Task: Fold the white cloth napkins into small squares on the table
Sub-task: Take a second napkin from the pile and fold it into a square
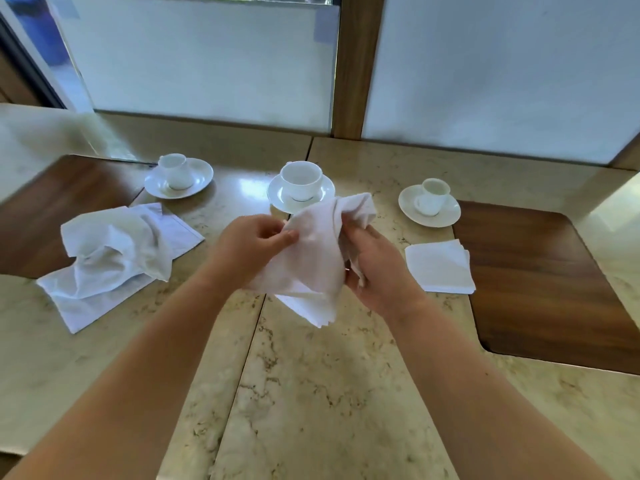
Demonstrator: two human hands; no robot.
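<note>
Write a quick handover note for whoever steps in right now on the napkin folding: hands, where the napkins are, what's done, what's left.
Left hand: pinches an edge of the unfolded napkin, held above the table.
Right hand: grips the same napkin's other side, fingers curled round it.
Done: a stack of folded squares lies to the right, beside the wooden inlay.
Left: the napkin in hand, plus the crumpled pile to the left.
Mind the three cups on saucers behind; the middle cup sits just beyond the held napkin.
</note>
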